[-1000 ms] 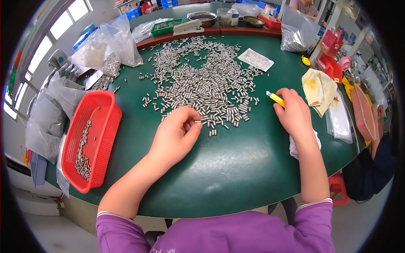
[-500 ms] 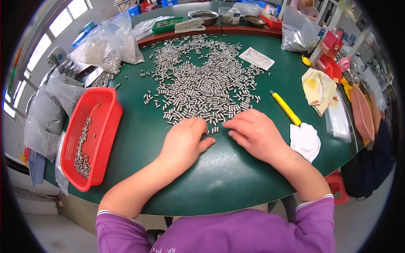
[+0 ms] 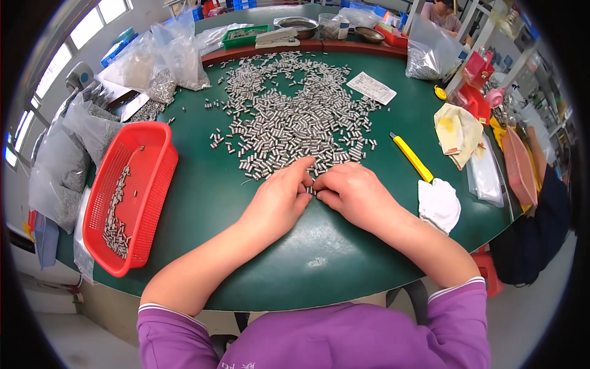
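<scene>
A wide pile of small shiny metal cylinders (image 3: 295, 126) is spread over the green tabletop. At its near edge my left hand (image 3: 279, 195) and my right hand (image 3: 353, 192) face each other, almost touching. Both have bent fingers, pressed in on a few metal cylinders (image 3: 310, 190) in the narrow gap between the fingertips. The fingers partly cover these pieces. To my left stands a red plastic basket (image 3: 130, 200) with perforated sides, holding more of the cylinders (image 3: 115, 227) along its left side.
Right of the pile lie a yellow utility knife (image 3: 412, 158), a white cloth pad (image 3: 439, 206), a stained cream cloth (image 3: 458, 132) and a paper slip (image 3: 372, 88). Clear bags of parts (image 3: 64, 169) crowd the left edge. A stapler (image 3: 276, 38) and metal bowls (image 3: 296, 24) line the back.
My hands have come together, the right moving left and the left slightly right, closing in around the few cylinders at the near edge of the pile.
</scene>
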Tool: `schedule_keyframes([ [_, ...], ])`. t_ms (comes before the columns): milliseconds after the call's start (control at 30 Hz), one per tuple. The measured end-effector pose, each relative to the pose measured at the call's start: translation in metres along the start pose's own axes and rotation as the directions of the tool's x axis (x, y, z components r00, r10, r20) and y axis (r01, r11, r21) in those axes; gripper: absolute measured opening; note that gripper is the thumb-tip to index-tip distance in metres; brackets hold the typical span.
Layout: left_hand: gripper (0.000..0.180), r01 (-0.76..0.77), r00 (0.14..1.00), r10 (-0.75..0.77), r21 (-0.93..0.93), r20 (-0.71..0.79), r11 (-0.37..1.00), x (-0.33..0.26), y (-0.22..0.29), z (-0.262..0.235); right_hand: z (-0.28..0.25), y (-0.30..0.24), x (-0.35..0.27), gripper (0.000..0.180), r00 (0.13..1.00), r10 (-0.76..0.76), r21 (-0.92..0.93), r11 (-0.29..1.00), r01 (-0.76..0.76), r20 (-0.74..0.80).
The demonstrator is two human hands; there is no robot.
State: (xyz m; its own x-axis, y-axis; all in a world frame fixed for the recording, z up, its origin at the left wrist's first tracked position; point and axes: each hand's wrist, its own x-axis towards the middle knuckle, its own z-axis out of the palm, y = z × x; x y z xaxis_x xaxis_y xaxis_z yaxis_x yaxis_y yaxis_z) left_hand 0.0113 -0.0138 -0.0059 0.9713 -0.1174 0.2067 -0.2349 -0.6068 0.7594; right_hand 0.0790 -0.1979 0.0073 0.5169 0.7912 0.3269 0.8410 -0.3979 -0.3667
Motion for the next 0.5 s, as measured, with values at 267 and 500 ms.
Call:
schedule_keyframes([
  [267,0.061,0.021,1.0,-0.021,-0.032,-0.017,0.999,-0.0019,0.0028,0.0043,0.0013,-0.0049,-0.0066,0.011,0.991,0.122,0.131,0.985,-0.113,-0.061],
  [500,0.062,0.052,0.999,-0.052,-0.012,0.009,0.999,-0.0012,0.0055,0.0048,-0.0022,-0.0028,-0.0089,0.013,0.993,0.11,0.133,0.986,-0.102,-0.051],
])
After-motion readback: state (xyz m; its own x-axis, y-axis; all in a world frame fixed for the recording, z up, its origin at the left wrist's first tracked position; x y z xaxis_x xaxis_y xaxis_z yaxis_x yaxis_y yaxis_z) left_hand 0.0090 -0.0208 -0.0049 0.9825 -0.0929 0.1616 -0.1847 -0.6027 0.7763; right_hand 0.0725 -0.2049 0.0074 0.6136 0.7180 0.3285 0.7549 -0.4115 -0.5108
